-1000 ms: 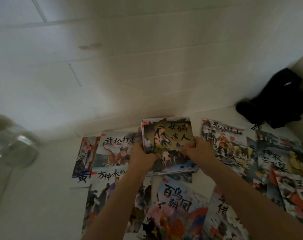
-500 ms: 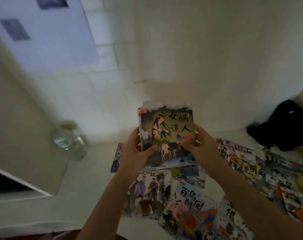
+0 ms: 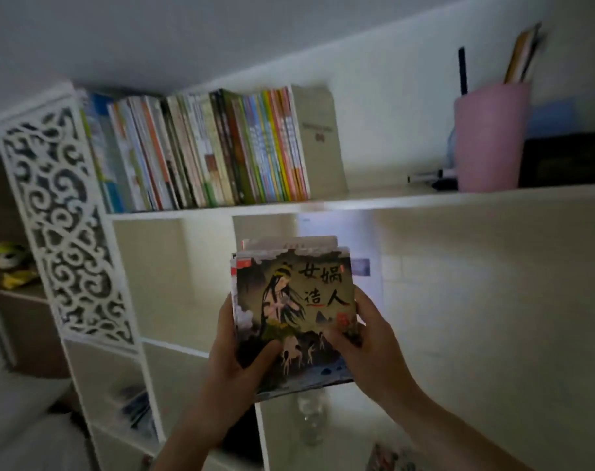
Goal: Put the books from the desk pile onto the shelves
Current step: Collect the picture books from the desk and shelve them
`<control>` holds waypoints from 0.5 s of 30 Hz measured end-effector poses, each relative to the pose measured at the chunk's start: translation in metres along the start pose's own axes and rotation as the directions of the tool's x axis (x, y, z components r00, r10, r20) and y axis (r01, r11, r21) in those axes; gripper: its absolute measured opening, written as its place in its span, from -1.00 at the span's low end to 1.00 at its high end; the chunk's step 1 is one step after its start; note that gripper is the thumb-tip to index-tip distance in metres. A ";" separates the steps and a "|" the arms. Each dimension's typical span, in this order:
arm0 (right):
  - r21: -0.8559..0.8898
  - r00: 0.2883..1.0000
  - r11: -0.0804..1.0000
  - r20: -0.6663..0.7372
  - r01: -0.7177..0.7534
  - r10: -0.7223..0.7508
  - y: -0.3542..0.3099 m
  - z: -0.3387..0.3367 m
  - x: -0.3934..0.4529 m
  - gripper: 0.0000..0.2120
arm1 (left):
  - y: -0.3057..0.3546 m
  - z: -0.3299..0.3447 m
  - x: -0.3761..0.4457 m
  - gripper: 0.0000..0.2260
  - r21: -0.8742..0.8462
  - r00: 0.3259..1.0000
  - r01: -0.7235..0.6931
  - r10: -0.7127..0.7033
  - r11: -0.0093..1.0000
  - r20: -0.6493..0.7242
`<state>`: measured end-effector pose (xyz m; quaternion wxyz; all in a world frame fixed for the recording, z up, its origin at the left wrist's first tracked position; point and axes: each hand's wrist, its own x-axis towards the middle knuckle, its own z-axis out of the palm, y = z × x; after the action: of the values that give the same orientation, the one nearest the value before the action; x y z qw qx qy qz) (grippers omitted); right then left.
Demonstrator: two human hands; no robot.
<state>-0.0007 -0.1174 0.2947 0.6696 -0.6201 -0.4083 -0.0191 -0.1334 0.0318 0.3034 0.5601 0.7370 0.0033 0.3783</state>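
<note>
A stack of thin picture books point(image 3: 291, 294) stands upright in mid-air, its front cover showing a long-haired figure and black characters. My left hand point(image 3: 233, 360) grips the stack's lower left edge, thumb across the cover. My right hand point(image 3: 365, 348) grips the lower right edge, thumb on the cover too. Behind the stack is a white shelf unit; its upper shelf board point(image 3: 391, 198) carries a tight row of upright books point(image 3: 204, 151) on the left. The open compartments point(image 3: 173, 277) below that board lie right behind the held stack.
A pink cup point(image 3: 489, 137) with pencils and a dark box point(image 3: 564, 158) stand on the upper shelf at right. A white carved side panel point(image 3: 65, 226) flanks the shelves on the left. A clear glass bottle point(image 3: 311, 423) stands below my hands. Some desk books point(image 3: 387, 458) peek in at the bottom.
The stack has been lifted off the desk in both hands and raised in front of the shelves. The view has swung up from the desk to the shelf unit.
</note>
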 end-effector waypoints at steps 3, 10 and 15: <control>0.015 0.993 0.993 0.004 0.116 -0.116 -0.040 0.018 0.024 -0.53 | 0.041 -0.024 0.017 -0.34 -0.005 0.994 -0.083 0.082 0.997 -0.069; -0.132 0.967 0.959 -0.019 0.251 -0.255 -0.115 -0.012 0.121 -0.36 | 0.098 -0.013 0.104 -0.37 0.016 0.953 -0.285 0.286 0.958 -0.101; -0.309 0.984 0.934 0.054 0.177 -0.168 -0.148 -0.060 0.194 -0.08 | 0.102 0.040 0.186 -0.26 0.002 0.908 -0.392 0.387 0.920 -0.159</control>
<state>0.0807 -0.1093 0.5323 0.5532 -0.6803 -0.4617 -0.1340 -0.0211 0.0406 0.4868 0.4824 0.6825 -0.1053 0.5389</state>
